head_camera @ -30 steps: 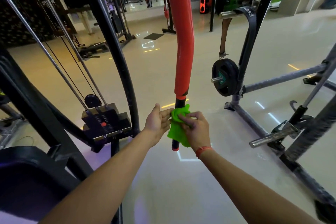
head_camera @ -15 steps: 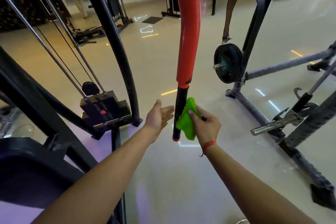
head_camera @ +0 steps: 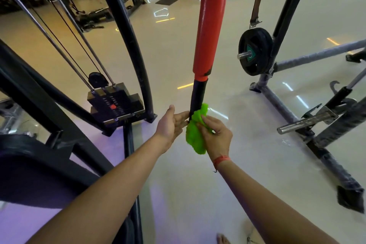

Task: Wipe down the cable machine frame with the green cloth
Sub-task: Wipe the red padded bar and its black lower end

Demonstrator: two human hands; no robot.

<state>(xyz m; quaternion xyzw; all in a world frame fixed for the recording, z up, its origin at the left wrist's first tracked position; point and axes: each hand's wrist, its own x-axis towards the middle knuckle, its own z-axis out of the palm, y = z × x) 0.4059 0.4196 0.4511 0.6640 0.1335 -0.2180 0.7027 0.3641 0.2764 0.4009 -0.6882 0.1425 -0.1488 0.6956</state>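
Your right hand (head_camera: 214,137) has its fingers curled round the green cloth (head_camera: 195,135), bunching it against the lower end of the hanging bar (head_camera: 198,98). The cloth sits at the bar's black bottom section, wrapped over the very tip so the end of the bar is hidden behind it, and a loose fold hangs down below your fingers. Your left hand (head_camera: 171,125) is just left of the bar with its fingers straight and relaxed, holding nothing; the fingertips reach the left edge of the black section and the cloth, though whether they press on it cannot be told. Above the black section the bar wears an orange-red foam sleeve (head_camera: 209,25) that runs up out of view. A thin red band (head_camera: 221,159) circles your right wrist. To the left stands the cable machine frame (head_camera: 130,45), a curved black upright, with the weight stack (head_camera: 115,105) at its foot and two steel guide rods (head_camera: 65,31) slanting up from the stack beside the thin cables. To the right, well apart from the bar, a black weight plate (head_camera: 254,51) hangs on a peg of another rack (head_camera: 277,105), whose grey wrapped tubes run across the pale glossy floor (head_camera: 198,194). A bare toe shows at the near bottom edge.
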